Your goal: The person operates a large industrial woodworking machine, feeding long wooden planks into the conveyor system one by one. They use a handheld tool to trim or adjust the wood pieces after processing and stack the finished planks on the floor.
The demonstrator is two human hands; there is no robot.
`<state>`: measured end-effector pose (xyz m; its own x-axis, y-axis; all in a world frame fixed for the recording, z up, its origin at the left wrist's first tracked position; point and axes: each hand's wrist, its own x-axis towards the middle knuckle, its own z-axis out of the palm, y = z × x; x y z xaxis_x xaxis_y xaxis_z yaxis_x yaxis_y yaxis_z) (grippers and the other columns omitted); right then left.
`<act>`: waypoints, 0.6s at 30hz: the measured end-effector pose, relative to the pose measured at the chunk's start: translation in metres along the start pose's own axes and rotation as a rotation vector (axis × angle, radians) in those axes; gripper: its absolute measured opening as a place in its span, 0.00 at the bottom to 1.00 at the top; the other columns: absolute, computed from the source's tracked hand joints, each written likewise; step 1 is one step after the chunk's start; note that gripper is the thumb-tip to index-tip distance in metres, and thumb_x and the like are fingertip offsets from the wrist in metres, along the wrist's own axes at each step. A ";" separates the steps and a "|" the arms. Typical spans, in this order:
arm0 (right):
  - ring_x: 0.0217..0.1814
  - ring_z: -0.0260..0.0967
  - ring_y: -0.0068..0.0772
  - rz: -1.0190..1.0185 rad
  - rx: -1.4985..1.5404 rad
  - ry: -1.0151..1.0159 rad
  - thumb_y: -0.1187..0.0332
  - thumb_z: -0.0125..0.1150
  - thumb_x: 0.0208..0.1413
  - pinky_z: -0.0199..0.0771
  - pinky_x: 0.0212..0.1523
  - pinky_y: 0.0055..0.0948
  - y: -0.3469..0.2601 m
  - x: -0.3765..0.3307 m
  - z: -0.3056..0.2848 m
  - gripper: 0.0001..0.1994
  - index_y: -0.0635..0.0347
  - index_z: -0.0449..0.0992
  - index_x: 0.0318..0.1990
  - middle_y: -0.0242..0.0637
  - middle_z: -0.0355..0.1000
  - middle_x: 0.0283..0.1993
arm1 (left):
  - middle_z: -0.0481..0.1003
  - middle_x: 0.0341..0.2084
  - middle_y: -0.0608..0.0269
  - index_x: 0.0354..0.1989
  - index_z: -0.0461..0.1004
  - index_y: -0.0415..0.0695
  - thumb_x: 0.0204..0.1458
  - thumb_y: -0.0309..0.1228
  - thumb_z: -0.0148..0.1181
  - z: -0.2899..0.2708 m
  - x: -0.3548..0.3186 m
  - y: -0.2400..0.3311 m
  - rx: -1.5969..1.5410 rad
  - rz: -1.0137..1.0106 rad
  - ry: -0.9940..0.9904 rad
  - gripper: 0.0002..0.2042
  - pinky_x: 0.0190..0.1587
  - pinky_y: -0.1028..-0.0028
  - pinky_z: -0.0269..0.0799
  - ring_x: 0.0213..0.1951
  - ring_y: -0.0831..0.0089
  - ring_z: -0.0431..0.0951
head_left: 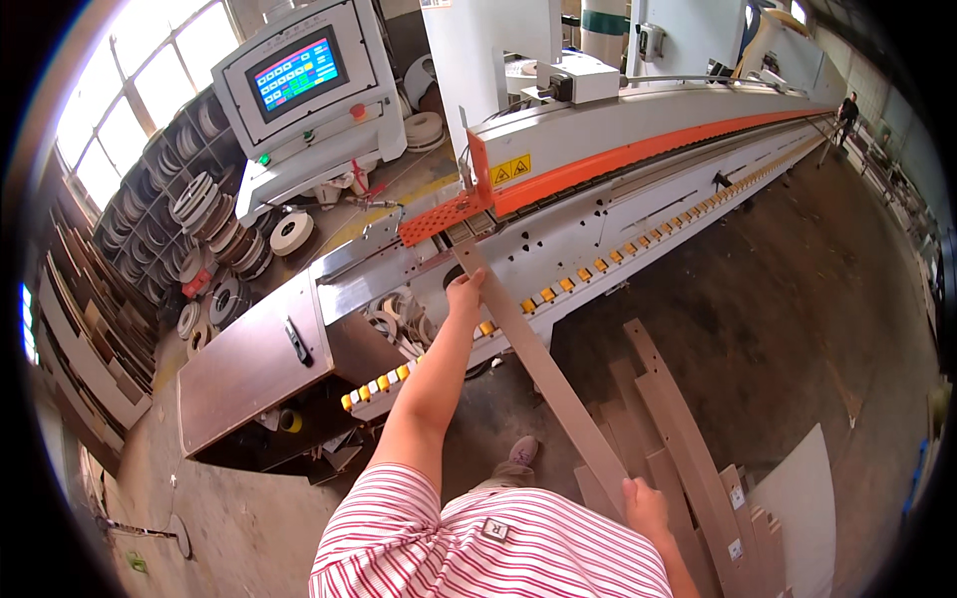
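Note:
A long, narrow brown board (543, 364) slants from the machine's infeed down to my right side. Its far end lies at the orange perforated guard (439, 218) of the long edge-banding machine (638, 125). My left hand (467, 291) grips the board's left edge near that end, arm stretched forward. Close to my body, my right hand (646, 506) is closed round the near end, thumb on top. The board passes across the row of yellow rollers (548, 295) along the machine's front rail.
A control panel with a lit screen (295, 75) stands at the back left. Rolls of edging tape (214, 219) fill a rack behind a brown cabinet (254, 369) with a knife (297, 341) on top. More boards (688, 448) are stacked at my right. Another person (848, 112) stands at the machine's far end.

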<state>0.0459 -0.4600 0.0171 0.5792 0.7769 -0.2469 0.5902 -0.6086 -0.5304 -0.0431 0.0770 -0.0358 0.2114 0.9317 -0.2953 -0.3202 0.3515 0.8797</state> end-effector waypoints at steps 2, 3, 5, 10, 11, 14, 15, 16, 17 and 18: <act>0.31 0.72 0.65 0.039 -0.044 0.034 0.50 0.42 0.66 0.69 0.32 0.58 -0.015 0.026 0.008 0.23 0.62 0.71 0.33 0.58 0.73 0.27 | 0.76 0.29 0.65 0.40 0.74 0.40 0.57 0.35 0.61 0.017 0.031 -0.015 0.024 -0.059 -0.024 0.11 0.28 0.72 0.72 0.28 0.74 0.77; 0.31 0.72 0.65 0.031 -0.047 0.048 0.50 0.42 0.66 0.69 0.32 0.58 -0.021 0.039 0.011 0.23 0.62 0.71 0.33 0.58 0.73 0.27 | 0.77 0.29 0.65 0.39 0.74 0.41 0.58 0.36 0.60 0.023 0.044 -0.022 0.079 -0.062 -0.018 0.10 0.28 0.72 0.73 0.28 0.73 0.77; 0.30 0.72 0.65 0.004 -0.046 0.064 0.51 0.42 0.66 0.69 0.32 0.57 -0.037 0.064 0.015 0.22 0.63 0.71 0.33 0.58 0.73 0.26 | 0.77 0.29 0.64 0.37 0.73 0.42 0.61 0.38 0.56 0.023 0.066 -0.032 0.193 -0.062 0.008 0.11 0.30 0.71 0.74 0.29 0.72 0.78; 0.30 0.72 0.65 0.030 -0.068 0.027 0.51 0.40 0.67 0.69 0.32 0.58 -0.065 0.114 0.007 0.23 0.62 0.70 0.33 0.58 0.73 0.26 | 0.75 0.33 0.55 0.48 0.62 0.40 0.66 0.40 0.43 0.059 0.065 -0.016 -0.103 -0.135 -0.008 0.14 0.34 0.63 0.78 0.32 0.64 0.79; 0.30 0.72 0.65 0.025 -0.074 0.012 0.51 0.40 0.67 0.69 0.32 0.58 -0.069 0.120 0.006 0.23 0.63 0.70 0.33 0.58 0.73 0.26 | 0.74 0.33 0.54 0.49 0.60 0.40 0.66 0.42 0.41 0.058 0.065 -0.011 -0.130 -0.160 -0.032 0.16 0.34 0.60 0.78 0.32 0.62 0.79; 0.31 0.72 0.66 0.026 -0.085 -0.024 0.50 0.39 0.67 0.69 0.32 0.58 -0.076 0.133 0.000 0.23 0.63 0.70 0.34 0.58 0.74 0.27 | 0.73 0.32 0.52 0.49 0.58 0.41 0.67 0.45 0.37 0.062 0.061 -0.004 -0.138 -0.216 -0.066 0.18 0.33 0.59 0.79 0.31 0.61 0.78; 0.31 0.72 0.66 0.023 -0.086 -0.034 0.50 0.38 0.67 0.69 0.33 0.59 -0.076 0.137 -0.002 0.23 0.64 0.70 0.35 0.59 0.74 0.27 | 0.73 0.32 0.52 0.49 0.59 0.41 0.67 0.46 0.35 0.063 0.061 -0.001 -0.129 -0.226 -0.070 0.19 0.33 0.59 0.79 0.30 0.62 0.78; 0.32 0.72 0.66 0.022 -0.091 -0.046 0.50 0.38 0.67 0.69 0.33 0.59 -0.075 0.140 -0.003 0.23 0.64 0.70 0.35 0.59 0.74 0.28 | 0.73 0.32 0.53 0.49 0.60 0.41 0.67 0.47 0.34 0.065 0.062 0.000 -0.101 -0.229 -0.055 0.20 0.33 0.60 0.79 0.30 0.62 0.78; 0.32 0.72 0.66 0.016 -0.096 -0.059 0.50 0.37 0.67 0.69 0.33 0.59 -0.074 0.143 -0.003 0.24 0.64 0.70 0.36 0.59 0.74 0.28 | 0.73 0.32 0.53 0.50 0.60 0.40 0.67 0.48 0.32 0.066 0.064 0.002 -0.074 -0.230 -0.037 0.21 0.33 0.60 0.79 0.30 0.63 0.77; 0.32 0.72 0.66 0.011 -0.101 -0.074 0.50 0.37 0.67 0.70 0.34 0.59 -0.072 0.146 -0.003 0.24 0.64 0.70 0.36 0.60 0.74 0.29 | 0.73 0.32 0.53 0.50 0.61 0.40 0.67 0.49 0.31 0.067 0.066 0.003 -0.046 -0.231 -0.019 0.23 0.34 0.61 0.79 0.31 0.64 0.77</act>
<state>0.0895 -0.3029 0.0215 0.5452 0.7777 -0.3131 0.6397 -0.6273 -0.4441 0.0322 0.1333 -0.0275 0.3011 0.8243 -0.4794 -0.3030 0.5594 0.7715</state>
